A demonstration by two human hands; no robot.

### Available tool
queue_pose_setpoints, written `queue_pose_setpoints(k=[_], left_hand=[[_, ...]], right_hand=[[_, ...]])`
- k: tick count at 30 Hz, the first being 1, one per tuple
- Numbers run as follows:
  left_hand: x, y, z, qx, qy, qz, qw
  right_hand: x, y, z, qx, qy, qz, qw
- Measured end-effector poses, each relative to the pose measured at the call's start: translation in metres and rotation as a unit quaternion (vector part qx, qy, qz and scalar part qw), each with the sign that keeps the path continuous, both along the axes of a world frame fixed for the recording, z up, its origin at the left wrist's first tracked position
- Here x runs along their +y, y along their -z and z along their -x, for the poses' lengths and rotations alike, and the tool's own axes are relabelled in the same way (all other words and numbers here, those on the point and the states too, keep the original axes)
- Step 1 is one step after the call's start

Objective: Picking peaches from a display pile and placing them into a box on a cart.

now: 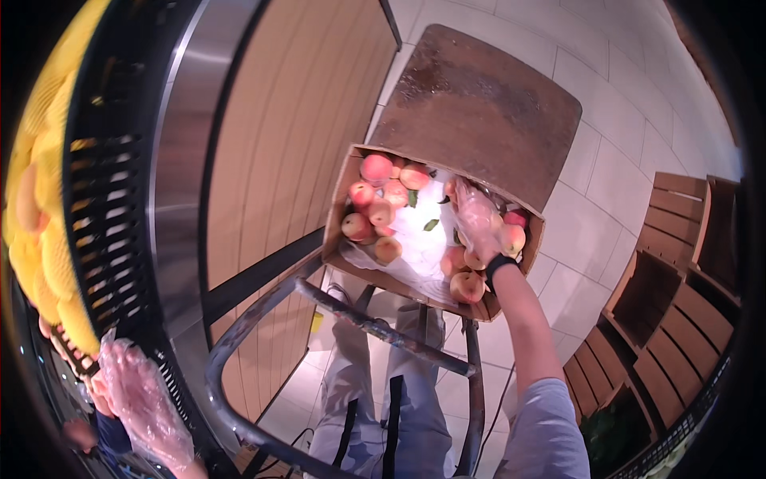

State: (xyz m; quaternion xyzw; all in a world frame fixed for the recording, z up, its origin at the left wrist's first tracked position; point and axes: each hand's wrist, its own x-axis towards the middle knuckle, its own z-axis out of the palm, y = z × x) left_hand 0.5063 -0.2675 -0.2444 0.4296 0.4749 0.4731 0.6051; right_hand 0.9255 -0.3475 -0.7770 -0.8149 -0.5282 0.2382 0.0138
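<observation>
A cardboard box (pixel 353 179) of peaches, lined with white paper, lies before me at the centre. My right hand (pixel 476 215), in a clear plastic glove with a dark band at the wrist, reaches into its right side among the peaches; whether it grips one is hidden. Peaches (pixel 376 169) crowd the box's left side, and a peach (pixel 467 287) lies near its lower right corner. Green leaves (pixel 431 225) rest on the paper. At the lower left, my left hand (pixel 137 395), also in a clear plastic glove, is at the edge of the display beside yellow foam-netted fruit (pixel 57 239).
A metal cart frame (pixel 389 335) stands between me and the box. Beyond the box is a worn brown board (pixel 479 108). A wood-panelled display counter (pixel 287 149) with a black slatted rim (pixel 111 221) runs along the left. Wooden crates (pixel 670 311) stand at the right. Another person's arm shows at lower left.
</observation>
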Motion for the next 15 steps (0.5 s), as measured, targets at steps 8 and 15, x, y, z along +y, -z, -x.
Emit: queue_pose_setpoints(k=[8,15], left_hand=[[0.017,-0.07,-0.045,-0.009,-0.082,-0.121,0.989],[0.034,-0.124,-0.017,0.044,-0.052,-0.069,0.995]], right_hand=[[-0.089,-0.142,0.008,0.168,0.006,-0.137,0.976],[-0.15,-0.342,-0.02,-0.003,-0.064,-0.206,0.976]])
